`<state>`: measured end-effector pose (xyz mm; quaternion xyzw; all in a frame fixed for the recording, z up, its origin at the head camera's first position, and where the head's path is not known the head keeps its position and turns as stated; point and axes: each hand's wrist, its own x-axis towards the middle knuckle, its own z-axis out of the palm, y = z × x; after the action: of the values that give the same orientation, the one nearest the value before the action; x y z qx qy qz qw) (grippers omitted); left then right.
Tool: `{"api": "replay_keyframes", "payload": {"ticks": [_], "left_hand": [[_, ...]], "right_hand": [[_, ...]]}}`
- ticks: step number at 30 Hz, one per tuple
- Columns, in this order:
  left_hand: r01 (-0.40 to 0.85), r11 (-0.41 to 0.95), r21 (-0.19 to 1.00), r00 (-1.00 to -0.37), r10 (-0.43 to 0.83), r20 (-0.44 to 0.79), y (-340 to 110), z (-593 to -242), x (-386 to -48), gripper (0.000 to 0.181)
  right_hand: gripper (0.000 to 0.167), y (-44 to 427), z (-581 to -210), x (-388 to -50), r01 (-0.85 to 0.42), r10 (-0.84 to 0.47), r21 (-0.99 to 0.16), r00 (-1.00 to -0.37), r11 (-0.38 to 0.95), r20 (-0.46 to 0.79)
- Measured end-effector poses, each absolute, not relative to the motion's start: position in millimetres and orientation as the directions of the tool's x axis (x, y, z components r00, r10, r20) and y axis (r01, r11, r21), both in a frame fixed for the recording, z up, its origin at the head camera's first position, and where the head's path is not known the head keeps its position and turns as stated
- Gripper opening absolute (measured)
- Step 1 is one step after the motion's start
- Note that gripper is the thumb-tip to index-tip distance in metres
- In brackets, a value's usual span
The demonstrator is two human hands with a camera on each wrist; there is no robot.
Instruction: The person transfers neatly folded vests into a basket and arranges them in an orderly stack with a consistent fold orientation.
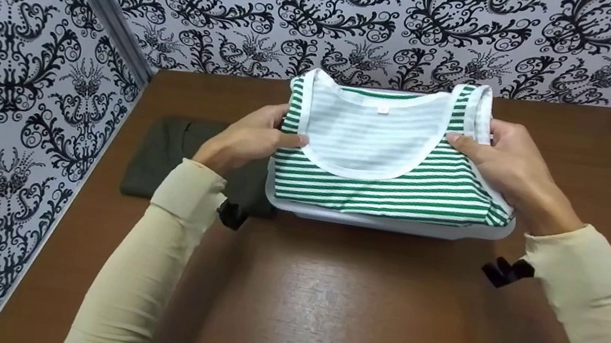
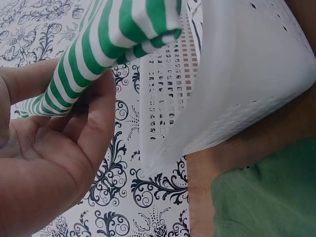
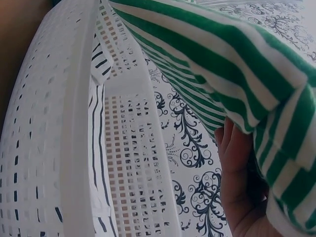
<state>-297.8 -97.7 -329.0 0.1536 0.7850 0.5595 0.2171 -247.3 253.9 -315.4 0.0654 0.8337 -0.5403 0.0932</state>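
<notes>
A green-and-white striped tank top (image 1: 386, 199) with white trim is held folded above a white plastic basket (image 1: 376, 223). My left hand (image 1: 250, 134) pinches its left shoulder side, thumb on the front and fingers behind. On the other side my right hand (image 1: 509, 162) grips the right strap, its thumb on top. The left wrist view shows the striped cloth (image 2: 94, 54) between thumb and fingers, apart from the basket wall (image 2: 247, 74). In the right wrist view, a white garment with dark stripes (image 3: 98, 148) lies inside the basket, below the tank top (image 3: 207, 54).
A folded dark green garment (image 1: 156, 158) lies on the brown table (image 1: 315, 306) left of the basket, partly behind my left forearm. Patterned black-and-white panels (image 1: 334, 18) stand along the back and left of the table.
</notes>
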Motion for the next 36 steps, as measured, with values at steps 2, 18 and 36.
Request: {"api": "replay_keyframes", "payload": {"ticks": [2, 18, 36], "left_hand": [[-0.005, 0.338, 0.941, -0.861, 0.478, -0.176, -96.4, -329.4, -299.1, 0.044], [-0.004, 0.381, 0.925, -0.866, 0.460, -0.193, -83.9, -334.2, -310.6, 0.049], [-0.021, 0.491, 0.871, -0.875, 0.413, -0.254, -75.6, -341.7, -321.6, 0.053]], "right_hand": [[0.063, 255.7, -315.8, -248.1, 0.211, 0.012, -0.884, -0.974, 0.416, -0.227], [0.062, 265.6, -323.1, -258.7, 0.212, 0.034, -0.877, -0.975, 0.432, -0.219], [0.061, 269.1, -333.9, -268.0, 0.235, 0.037, -0.844, -0.968, 0.481, -0.248]]}}
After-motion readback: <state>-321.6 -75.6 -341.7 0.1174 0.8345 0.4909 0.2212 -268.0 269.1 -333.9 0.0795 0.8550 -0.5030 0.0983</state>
